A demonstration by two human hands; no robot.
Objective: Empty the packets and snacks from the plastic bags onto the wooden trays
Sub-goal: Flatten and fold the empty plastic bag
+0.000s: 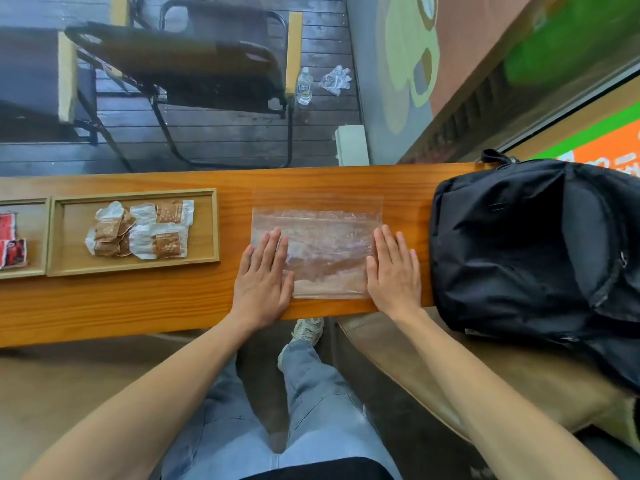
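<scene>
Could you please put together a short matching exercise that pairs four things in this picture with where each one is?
Things:
1. clear plastic bag
2. brown and white packets
3. black backpack
4. water bottle

Places:
A. on the floor beyond the table, beside the chair
B. inside the wooden tray
C. flat on the table under the left hand and right hand
D. at the right end of the table

Pairs: 1-C, 2-B, 3-D, 4-A
</scene>
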